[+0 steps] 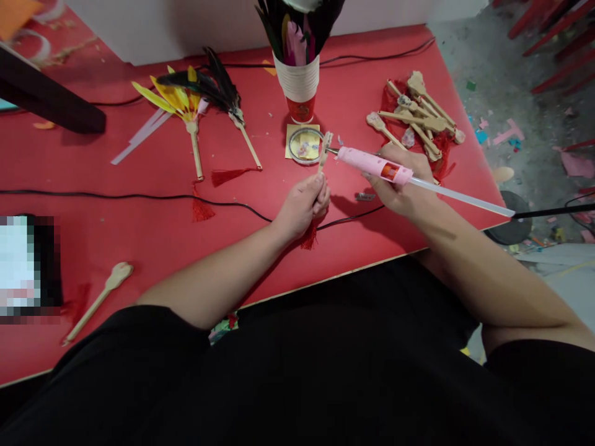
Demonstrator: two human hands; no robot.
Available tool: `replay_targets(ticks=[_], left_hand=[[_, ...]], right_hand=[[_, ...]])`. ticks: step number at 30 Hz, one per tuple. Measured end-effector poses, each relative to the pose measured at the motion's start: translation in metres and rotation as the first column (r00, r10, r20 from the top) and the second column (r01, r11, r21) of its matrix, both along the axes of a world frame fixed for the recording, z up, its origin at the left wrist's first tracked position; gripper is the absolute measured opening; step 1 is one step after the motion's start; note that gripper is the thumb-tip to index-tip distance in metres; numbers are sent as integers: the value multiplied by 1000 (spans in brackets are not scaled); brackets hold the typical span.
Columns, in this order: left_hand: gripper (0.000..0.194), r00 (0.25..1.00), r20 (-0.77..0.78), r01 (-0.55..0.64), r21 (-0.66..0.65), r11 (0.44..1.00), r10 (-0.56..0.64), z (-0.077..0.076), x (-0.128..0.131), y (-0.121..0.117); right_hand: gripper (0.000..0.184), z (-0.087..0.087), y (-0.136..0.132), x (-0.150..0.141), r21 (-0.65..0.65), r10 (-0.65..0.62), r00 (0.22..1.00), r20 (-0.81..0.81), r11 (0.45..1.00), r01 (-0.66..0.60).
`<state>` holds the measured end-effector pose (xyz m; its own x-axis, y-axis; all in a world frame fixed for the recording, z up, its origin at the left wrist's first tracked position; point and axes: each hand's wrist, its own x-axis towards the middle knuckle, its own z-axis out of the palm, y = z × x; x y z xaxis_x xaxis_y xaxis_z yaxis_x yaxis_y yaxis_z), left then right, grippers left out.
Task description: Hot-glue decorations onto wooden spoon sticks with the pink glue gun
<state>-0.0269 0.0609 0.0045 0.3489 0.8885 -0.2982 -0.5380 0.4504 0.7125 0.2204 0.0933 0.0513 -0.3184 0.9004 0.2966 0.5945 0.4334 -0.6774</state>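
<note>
Left hand [304, 201]: the grip is clamped on a wooden handle [324, 160], whose broad head points away from the body, beside the rim of a round dish [292, 145]; a red tassel [308, 239] hangs below the fist.
Right hand [409, 179]: the grip is closed around a pink glue gun [372, 164]; a translucent glue stick [460, 197] juts from its rear.
Nozzle [332, 150]: it is aimed at the handle's head; whether contact is made cannot be told; glue is, by all appearances, being applied.
Next move: a steady left grip and a controlled bead seem called for; clearance from the fingers is needed.
Worktop [251, 254]: feathers [296, 43] are held in stacked paper cups [297, 83]; two feathered handles [194, 145] are laid at left, a pile of bare handles [418, 118] at right.
</note>
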Motion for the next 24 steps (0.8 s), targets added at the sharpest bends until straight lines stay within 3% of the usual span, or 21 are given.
replay_targets(ticks=[15, 21, 24], left_hand=[[67, 1000, 0, 14, 16, 1000, -14, 3, 1, -2], [67, 998, -60, 39, 131, 991, -32, -4, -3, 2], [72, 993, -105, 75, 259, 963, -49, -7, -4, -2]], right_hand=[[57, 4, -1, 0, -12, -15, 999, 36, 1000, 16], [53, 7, -7, -3, -3, -49, 979, 199, 999, 50], [50, 6, -3, -2, 4, -93, 971, 222, 995, 95]])
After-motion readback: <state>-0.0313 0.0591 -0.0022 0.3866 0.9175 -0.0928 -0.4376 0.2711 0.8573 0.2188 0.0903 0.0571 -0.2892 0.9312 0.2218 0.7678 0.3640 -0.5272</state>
